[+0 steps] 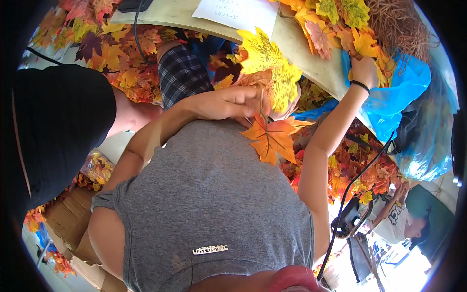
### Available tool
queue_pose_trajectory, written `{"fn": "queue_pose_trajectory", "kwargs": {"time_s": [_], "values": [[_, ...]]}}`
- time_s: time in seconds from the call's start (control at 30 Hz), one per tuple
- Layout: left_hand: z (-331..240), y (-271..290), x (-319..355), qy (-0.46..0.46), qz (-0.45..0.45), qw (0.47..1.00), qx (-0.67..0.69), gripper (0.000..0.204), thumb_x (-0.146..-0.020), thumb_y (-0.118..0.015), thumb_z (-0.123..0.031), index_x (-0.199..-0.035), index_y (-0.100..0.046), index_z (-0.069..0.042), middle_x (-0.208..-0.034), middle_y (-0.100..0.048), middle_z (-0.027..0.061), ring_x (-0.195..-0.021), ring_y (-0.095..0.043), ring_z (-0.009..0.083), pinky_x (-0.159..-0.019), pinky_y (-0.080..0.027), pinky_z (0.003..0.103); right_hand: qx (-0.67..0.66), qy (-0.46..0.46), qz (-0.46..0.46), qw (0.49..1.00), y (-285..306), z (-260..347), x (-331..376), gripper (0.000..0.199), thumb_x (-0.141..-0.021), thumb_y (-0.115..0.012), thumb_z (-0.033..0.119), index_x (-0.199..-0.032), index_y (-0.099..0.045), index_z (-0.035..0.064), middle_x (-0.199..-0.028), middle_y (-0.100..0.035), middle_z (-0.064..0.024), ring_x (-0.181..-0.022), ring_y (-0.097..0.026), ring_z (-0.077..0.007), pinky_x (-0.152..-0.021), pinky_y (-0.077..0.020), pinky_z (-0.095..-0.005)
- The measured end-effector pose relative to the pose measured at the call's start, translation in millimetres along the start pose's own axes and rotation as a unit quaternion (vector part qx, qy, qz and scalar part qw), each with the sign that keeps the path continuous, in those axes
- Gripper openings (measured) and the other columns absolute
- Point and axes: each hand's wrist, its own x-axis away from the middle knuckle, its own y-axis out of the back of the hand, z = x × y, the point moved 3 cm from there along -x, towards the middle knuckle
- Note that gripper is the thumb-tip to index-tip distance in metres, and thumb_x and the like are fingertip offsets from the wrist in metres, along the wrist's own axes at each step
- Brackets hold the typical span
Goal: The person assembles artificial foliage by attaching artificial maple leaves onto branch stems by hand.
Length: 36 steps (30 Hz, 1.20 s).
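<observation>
My left hand (226,103) is closed round the brown stems of a small bunch of artificial maple leaves in front of my chest. Yellow speckled leaves (265,54) stick up from the bunch, and an orange leaf (269,138) hangs below the fingers. Farther right, my right hand (364,72), with a black band at the wrist, reaches to the table's edge. Its fingers curl into orange and yellow artificial maple leaves (366,43) lying there; the fingertips are partly hidden among them.
A pale table (309,65) bears a written paper sheet (236,12) and a heap of brown strands (401,27). Blue plastic (401,85) hangs by its right edge. Loose leaves (129,58) spread below. A black-clad person (63,126) is close on the left; another person (396,219) sits at lower right. Black cables cross.
</observation>
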Motion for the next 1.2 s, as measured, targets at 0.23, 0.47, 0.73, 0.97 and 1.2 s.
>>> {"fn": "queue_pose_trajectory", "kwargs": {"time_s": [0.23, 0.47, 0.73, 0.97, 1.2], "values": [[1.8, 3.4, -3.1, -0.004, 0.125, 0.978, -0.169, 0.021, -0.069, -0.052, -0.009, -0.084, -0.048, 0.005, -0.08, -0.049, 0.0062, -0.076, -0.044, 0.0102, -0.065, -0.035, 0.022, 0.018, 0.057, -0.017, 0.998, -1.0, 0.3, -0.3, 0.021, -0.061, -0.049, 0.026, -0.074, -0.057, 0.0114, -0.076, -0.055, -0.0081, -0.071, -0.052, -0.0236, -0.063, -0.036, -0.0372], [1.5, 10.7, 3.1, -0.037, -0.073, 0.985, -0.15, 0.024, -0.073, -0.046, -0.013, -0.09, -0.044, 0.004, -0.07, -0.05, 0.0078, -0.062, -0.049, 0.0092, -0.053, -0.042, 0.02, -0.169, 0.063, -0.052, 0.982, 9.0, -9.5, -4.7, 0.028, -0.059, -0.05, 0.031, -0.072, -0.058, 0.0075, -0.071, -0.056, -0.0077, -0.067, -0.053, -0.0223, -0.06, -0.0397, -0.0296], [5.5, 22.2, 4.9, -0.122, -0.213, 0.967, -0.061, 0.016, -0.072, -0.043, -0.004, -0.084, -0.041, 0.007, -0.069, -0.047, 0.0073, -0.057, -0.05, 0.0125, -0.051, -0.043, 0.022, -0.286, 0.037, -0.225, 0.931, 38.1, -19.6, -3.0, 0.026, -0.061, -0.05, 0.026, -0.072, -0.057, 0.0036, -0.064, -0.056, -0.0089, -0.06, -0.053, -0.0194, -0.055, -0.0402, -0.0278], [-4.9, 25.3, 5.6, -0.113, -0.269, 0.957, -0.004, 0.022, -0.065, -0.049, 0.003, -0.087, -0.043, 0.003, -0.083, -0.049, 0.0067, -0.075, -0.049, 0.0123, -0.068, -0.039, 0.022, -0.462, 0.076, -0.234, 0.852, 54.6, -25.9, -9.0, 0.016, -0.063, -0.055, 0.008, -0.074, -0.054, -0.0045, -0.068, -0.055, -0.0079, -0.061, -0.05, -0.01, -0.056, -0.0398, -0.0194], [-7.6, 25.3, 3.4, -0.099, -0.29, 0.951, 0.045, 0.01, -0.066, -0.054, -0.006, -0.073, -0.046, -0.005, -0.063, -0.047, 0.001, -0.059, -0.047, 0.0079, -0.049, -0.036, 0.018, -0.65, 0.058, -0.184, 0.735, 55.4, -32.8, -5.5, 0.016, -0.061, -0.059, 0.005, -0.072, -0.054, -0.006, -0.066, -0.054, -0.0057, -0.058, -0.048, -0.0093, -0.054, -0.0381, -0.0185]]}}
